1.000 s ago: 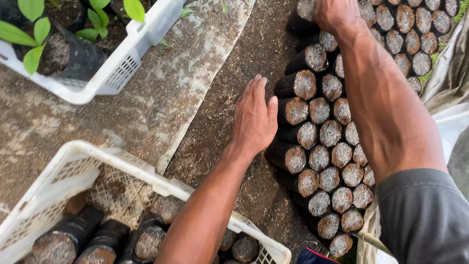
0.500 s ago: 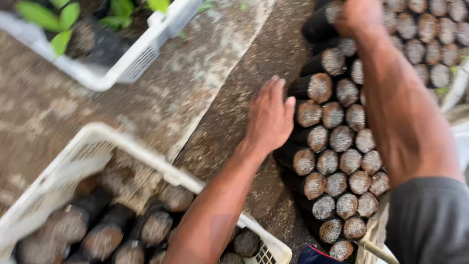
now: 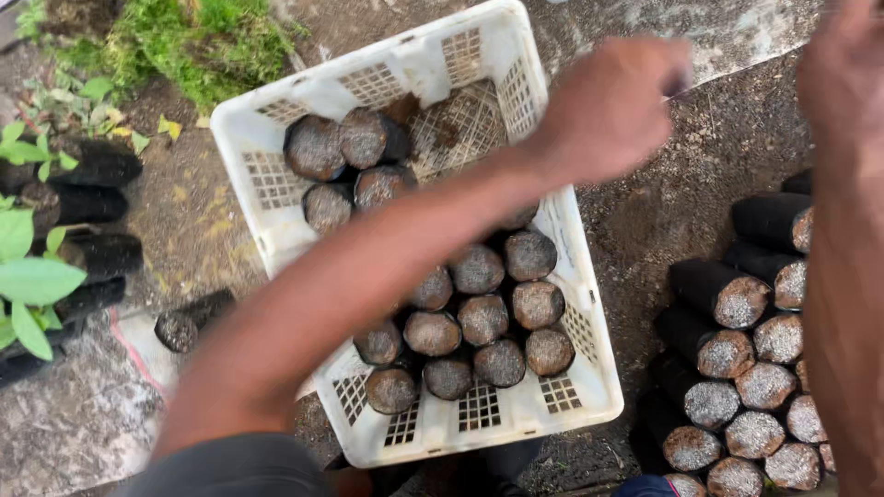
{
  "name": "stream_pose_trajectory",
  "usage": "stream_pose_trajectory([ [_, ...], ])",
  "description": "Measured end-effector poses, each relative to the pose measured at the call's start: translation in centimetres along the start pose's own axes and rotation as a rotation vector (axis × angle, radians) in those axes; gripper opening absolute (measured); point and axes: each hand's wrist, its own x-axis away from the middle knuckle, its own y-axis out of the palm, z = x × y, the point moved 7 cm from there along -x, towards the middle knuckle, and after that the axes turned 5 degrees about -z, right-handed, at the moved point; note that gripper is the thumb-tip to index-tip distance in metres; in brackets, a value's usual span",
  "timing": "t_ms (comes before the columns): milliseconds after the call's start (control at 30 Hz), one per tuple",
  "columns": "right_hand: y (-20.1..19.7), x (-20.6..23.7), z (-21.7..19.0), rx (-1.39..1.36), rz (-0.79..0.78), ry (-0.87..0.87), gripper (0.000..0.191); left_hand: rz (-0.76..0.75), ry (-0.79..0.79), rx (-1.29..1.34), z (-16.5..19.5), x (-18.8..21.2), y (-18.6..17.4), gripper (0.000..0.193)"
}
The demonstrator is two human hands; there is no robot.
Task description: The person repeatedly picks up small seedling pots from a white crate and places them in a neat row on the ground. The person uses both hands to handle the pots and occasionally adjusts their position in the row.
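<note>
The head camera looks straight down on a white plastic crate with lattice walls and floor, standing on dark, damp ground. Inside it lie soil-filled black nursery bags, their round, earth-topped mouths facing up – one small group toward the far-left corner, a bigger cluster filling the near half, with a patch of bare lattice floor and loose soil between them.

The left hand reaches across the crate from the lower left, its forearm passing over the middle of the bags. It hovers above the crate's far-right corner, blurred, fingers curled loosely inward; whether anything is pinched in them cannot be told. The hand touches neither the rim nor a bag as far as the view shows.

The right hand sits at the top-right edge, mostly cut off by the frame, so the state of its fingers cannot be told. Its forearm runs down the right side, over a packed row of filled bags stacked on the ground just right of the crate.

To the left, apart from the crate, stand seedling bags with green leaves – and one lone bag lying on its side. A clump of grass grows at the top.
</note>
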Motion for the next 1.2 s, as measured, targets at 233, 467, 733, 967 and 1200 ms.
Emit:
stream_pose_trajectory([
  [233,4.5,-0.6,-19.5,-0.330,-0.375,0.024,0.014,-0.150,-0.322,-0.293,0.0,11.3,-19.0,0.020],
  [467,11.2,4.6,-26.6,-0.012,-1.028,0.251,0.032,-0.171,-0.471,-0.233,1.8,19.9,-20.9,0.019],
  [733,9.4,6.5,-25.8,-0.064,-1.096,0.402,0.036,-0.162,-0.470,-0.118,3.0,18.6,-17.0,0.023],
  [967,10.6,8.1,-25.5,-0.127,-0.986,0.401,0.025,-0.172,-0.511,-0.034,3.7,16.8,-15.1,0.021],
  [1200,12.0,8.6,-25.3,-0.187,-0.812,0.267,0.021,-0.128,-0.561,0.048,4.4,14.0,-14.3,0.026],
])
